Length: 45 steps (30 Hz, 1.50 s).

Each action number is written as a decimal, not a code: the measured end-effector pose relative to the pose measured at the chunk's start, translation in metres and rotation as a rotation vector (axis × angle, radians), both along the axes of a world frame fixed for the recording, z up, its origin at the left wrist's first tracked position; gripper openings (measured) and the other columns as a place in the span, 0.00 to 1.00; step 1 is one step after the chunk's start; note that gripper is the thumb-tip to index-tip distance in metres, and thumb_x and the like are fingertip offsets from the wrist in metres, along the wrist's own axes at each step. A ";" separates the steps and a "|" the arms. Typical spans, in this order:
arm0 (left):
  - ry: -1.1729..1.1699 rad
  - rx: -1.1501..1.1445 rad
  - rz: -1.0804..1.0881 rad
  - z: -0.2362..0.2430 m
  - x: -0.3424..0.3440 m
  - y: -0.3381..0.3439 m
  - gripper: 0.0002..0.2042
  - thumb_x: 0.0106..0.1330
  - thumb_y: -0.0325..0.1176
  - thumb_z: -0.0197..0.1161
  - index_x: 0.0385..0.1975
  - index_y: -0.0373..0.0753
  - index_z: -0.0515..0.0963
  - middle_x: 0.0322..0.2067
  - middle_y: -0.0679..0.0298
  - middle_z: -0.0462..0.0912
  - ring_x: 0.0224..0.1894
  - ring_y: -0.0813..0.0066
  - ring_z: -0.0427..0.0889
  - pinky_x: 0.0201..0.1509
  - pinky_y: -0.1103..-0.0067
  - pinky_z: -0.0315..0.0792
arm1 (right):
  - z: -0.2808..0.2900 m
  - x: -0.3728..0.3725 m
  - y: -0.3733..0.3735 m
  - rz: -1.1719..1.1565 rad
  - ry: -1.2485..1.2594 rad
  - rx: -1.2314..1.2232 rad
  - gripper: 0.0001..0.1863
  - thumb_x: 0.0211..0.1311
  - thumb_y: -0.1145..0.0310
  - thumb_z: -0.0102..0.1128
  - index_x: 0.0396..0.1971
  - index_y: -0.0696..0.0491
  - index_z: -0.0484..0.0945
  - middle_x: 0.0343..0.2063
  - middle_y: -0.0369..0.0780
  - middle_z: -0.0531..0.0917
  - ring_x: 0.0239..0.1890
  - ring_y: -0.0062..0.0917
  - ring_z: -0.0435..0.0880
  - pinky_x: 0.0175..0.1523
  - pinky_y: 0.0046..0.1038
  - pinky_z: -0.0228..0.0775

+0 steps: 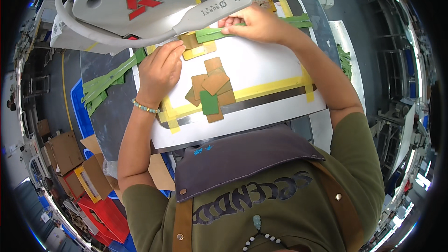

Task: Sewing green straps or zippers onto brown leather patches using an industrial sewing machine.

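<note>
A green zipper strip (pixel 209 35) runs across the white work surface, and my right hand (pixel 256 24) pinches it between thumb and fingers. Its far end shows beyond my right wrist. My left hand (pixel 161 67) is closed, its fingertips beside a tan patch (pixel 189 41) near the strip's left end; what lies under its fingers is hidden. Closer to me lie several overlapping tan square patches (pixel 215 82) with a green patch (pixel 209 103) on top. More green zipper strips (pixel 109 80) hang to the left of my left hand.
The grey sewing machine head (pixel 126 7) and a lamp wand (pixel 214 11) hang over the work. Yellow tape (pixel 268 89) crosses the white board (pixel 280 63). A bundle of green strips (pixel 344 60) lies at right. Cardboard boxes (pixel 65 151) and a red crate (pixel 105 219) stand lower left.
</note>
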<state>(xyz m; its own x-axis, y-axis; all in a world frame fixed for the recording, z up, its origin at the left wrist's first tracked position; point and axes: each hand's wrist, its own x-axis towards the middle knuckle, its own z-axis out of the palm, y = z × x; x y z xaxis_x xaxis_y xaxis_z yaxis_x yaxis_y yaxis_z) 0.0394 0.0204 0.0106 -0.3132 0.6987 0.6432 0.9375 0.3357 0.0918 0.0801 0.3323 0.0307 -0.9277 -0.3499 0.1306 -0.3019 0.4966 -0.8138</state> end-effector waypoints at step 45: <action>-0.259 -0.105 -0.056 -0.002 0.002 0.009 0.14 0.68 0.31 0.70 0.50 0.33 0.83 0.52 0.60 0.87 0.49 0.59 0.86 0.52 0.70 0.82 | -0.015 0.017 -0.001 -0.013 0.391 0.247 0.07 0.64 0.72 0.67 0.40 0.52 0.89 0.40 0.36 0.86 0.48 0.33 0.82 0.57 0.35 0.75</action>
<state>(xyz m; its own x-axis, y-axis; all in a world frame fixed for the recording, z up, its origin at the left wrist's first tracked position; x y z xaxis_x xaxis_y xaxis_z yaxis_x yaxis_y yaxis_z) 0.0416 0.0298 0.0088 -0.4167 0.7779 0.4703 0.9047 0.3046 0.2979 0.0968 0.3313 0.0152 -0.8298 -0.4031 0.3859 -0.5551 0.6673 -0.4966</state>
